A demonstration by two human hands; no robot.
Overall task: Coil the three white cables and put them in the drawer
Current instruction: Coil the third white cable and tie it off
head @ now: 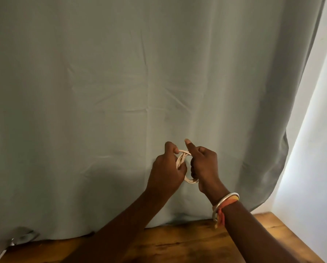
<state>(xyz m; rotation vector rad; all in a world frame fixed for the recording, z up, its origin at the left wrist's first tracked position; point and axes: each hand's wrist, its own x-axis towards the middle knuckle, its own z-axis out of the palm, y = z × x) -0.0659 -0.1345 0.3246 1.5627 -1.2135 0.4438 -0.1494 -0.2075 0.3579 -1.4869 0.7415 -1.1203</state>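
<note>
Both hands, left (166, 173) and right (203, 166), grip a half-wound white cable (181, 158) above the worktop (178, 243); drawer and other cables seemingly out of view.

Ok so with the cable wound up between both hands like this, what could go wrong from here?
1. The white cable is held in mid-air by only the left hand and right hand; loosening either grip could let the loops spring open.
2. The strands cross near the top, so the coil may tangle.
3. No drawer is in view, so carrying it risks unravelling.
</note>
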